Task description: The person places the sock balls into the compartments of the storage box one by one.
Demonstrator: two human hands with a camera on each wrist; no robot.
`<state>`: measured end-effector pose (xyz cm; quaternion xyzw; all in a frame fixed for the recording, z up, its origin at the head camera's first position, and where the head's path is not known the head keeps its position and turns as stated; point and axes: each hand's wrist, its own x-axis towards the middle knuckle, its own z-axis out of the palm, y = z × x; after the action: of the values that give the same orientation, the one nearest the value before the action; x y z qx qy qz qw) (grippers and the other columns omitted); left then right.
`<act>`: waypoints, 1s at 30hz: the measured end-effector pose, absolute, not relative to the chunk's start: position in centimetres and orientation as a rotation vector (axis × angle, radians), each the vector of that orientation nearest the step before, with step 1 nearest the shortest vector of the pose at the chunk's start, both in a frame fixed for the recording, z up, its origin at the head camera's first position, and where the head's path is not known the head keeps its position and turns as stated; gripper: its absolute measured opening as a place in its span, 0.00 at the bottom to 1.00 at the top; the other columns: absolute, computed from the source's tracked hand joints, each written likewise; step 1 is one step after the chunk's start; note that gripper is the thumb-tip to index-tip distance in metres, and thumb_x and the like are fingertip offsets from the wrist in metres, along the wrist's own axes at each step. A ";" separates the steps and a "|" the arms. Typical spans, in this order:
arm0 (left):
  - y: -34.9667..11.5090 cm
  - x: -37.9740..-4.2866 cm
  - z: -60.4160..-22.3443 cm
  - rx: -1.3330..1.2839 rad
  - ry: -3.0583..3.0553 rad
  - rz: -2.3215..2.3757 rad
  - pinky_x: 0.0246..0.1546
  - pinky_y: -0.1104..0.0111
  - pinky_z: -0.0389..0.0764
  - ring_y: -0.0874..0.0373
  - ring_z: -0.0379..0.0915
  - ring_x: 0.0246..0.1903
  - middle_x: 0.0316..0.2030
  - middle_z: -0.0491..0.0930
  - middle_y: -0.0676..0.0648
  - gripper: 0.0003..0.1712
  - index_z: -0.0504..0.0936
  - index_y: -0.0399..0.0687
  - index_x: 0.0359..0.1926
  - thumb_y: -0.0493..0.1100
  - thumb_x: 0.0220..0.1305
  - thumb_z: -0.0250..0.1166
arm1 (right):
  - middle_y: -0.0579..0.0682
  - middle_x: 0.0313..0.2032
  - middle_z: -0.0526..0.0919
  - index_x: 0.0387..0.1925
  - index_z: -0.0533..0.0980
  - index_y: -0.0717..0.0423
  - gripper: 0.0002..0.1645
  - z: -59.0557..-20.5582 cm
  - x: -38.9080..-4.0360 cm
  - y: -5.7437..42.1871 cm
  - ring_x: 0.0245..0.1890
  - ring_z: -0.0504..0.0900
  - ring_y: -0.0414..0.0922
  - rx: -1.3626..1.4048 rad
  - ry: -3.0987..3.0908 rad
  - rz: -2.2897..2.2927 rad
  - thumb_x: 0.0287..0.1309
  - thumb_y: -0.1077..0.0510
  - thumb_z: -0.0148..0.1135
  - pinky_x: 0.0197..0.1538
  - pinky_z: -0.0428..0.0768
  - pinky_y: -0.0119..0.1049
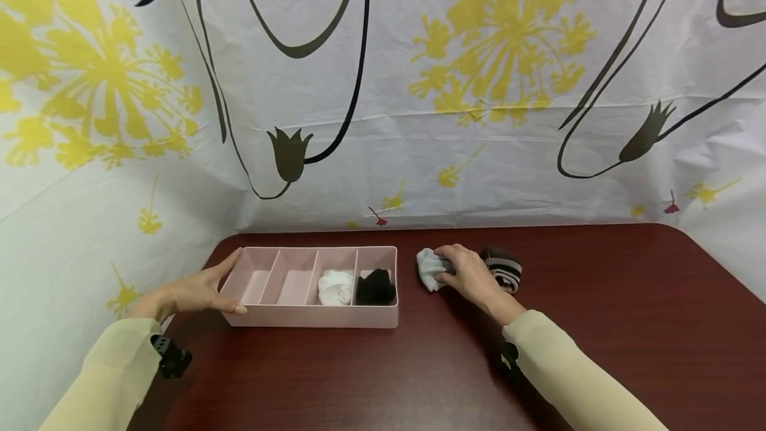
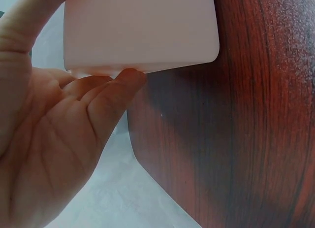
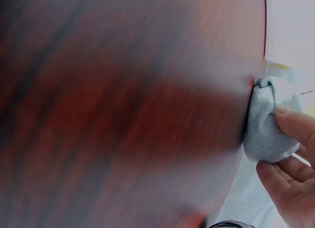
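A pink divided storage box (image 1: pixel 311 316) stands on the table, its compartments in a row. My left hand (image 1: pixel 190 292) grips its left end, thumb along the front corner and fingers at the far side. In the left wrist view, that hand (image 2: pixel 64 124) lies against the box's end wall (image 2: pixel 142 31). A balled white sock (image 1: pixel 336 287) sits in the compartment second from the right, a balled black sock (image 1: pixel 376 287) in the rightmost. Right of the box, my right hand (image 1: pixel 473 277) holds a balled light grey sock (image 3: pixel 271 122) between thumb and fingers, at the table surface.
A rolled dark striped sock (image 1: pixel 504 270) lies just right of my right hand, partly behind it. The dark red wooden table (image 1: pixel 335 378) ends at a patterned white cloth (image 1: pixel 383 118) behind. The two left compartments hold nothing.
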<state>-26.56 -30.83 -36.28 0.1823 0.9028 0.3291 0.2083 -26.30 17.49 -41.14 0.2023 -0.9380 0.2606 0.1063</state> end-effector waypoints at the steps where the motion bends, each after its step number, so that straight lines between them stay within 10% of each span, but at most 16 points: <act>1: -30.8 -26.5 -36.3 0.508 2.510 0.917 0.60 0.34 0.47 0.29 0.30 0.68 0.71 0.31 0.30 0.69 0.27 0.46 0.73 0.50 0.49 0.73 | 0.60 0.47 0.78 0.52 0.75 0.64 0.25 -41.1 -26.3 17.5 0.44 0.80 0.52 0.583 -2.760 0.774 0.50 0.62 0.69 0.43 0.78 0.45; 30: -30.7 -26.7 -36.1 0.487 2.505 0.900 0.60 0.36 0.48 0.29 0.32 0.68 0.71 0.32 0.27 0.70 0.27 0.44 0.73 0.50 0.48 0.73 | 0.56 0.44 0.82 0.50 0.78 0.61 0.26 -35.1 -25.5 9.8 0.39 0.82 0.48 0.612 -2.362 1.123 0.46 0.63 0.72 0.39 0.80 0.39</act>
<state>-26.68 -30.69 -36.10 0.1756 0.9039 0.3246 0.2163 -25.46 9.76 -35.10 0.2220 -0.8566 0.4073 0.2260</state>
